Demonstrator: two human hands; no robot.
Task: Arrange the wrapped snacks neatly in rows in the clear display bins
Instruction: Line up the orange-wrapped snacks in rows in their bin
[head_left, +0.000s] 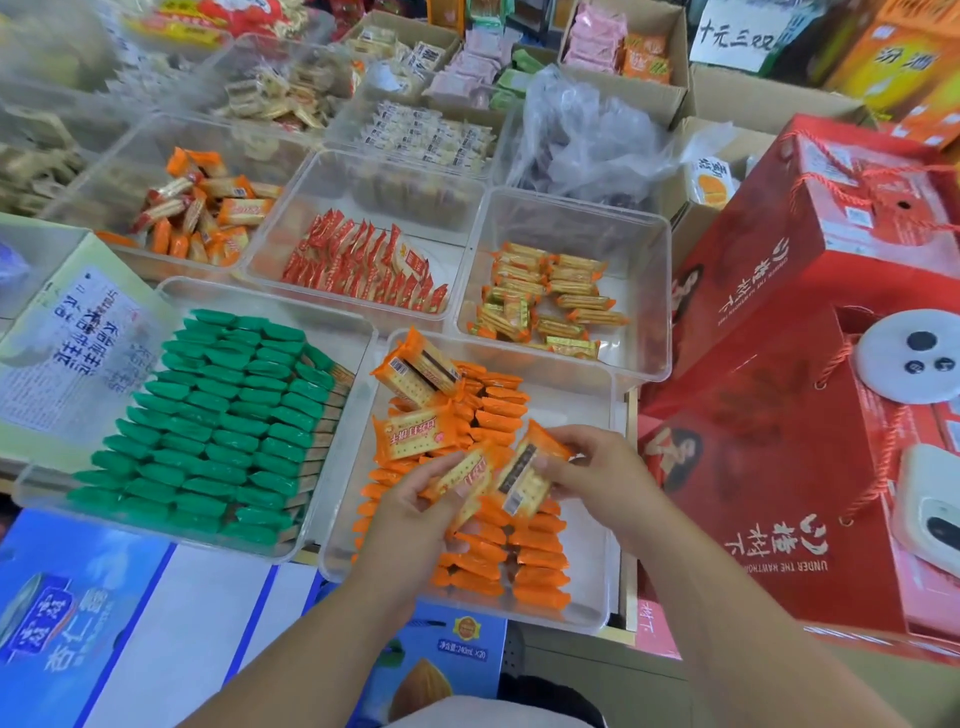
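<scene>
While the left hand (415, 501) and right hand (597, 467) each pinched an orange packet (470, 480), both looked light and slippery. Likely brittle inside, they favoured gentle edge grips.

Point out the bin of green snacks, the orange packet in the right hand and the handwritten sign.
bin of green snacks (291, 306): head view, far clear rim.
orange packet (519, 483) in the right hand (597, 467): head view, wrapper middle.
handwritten sign (740, 34): head view, paper centre.
</scene>
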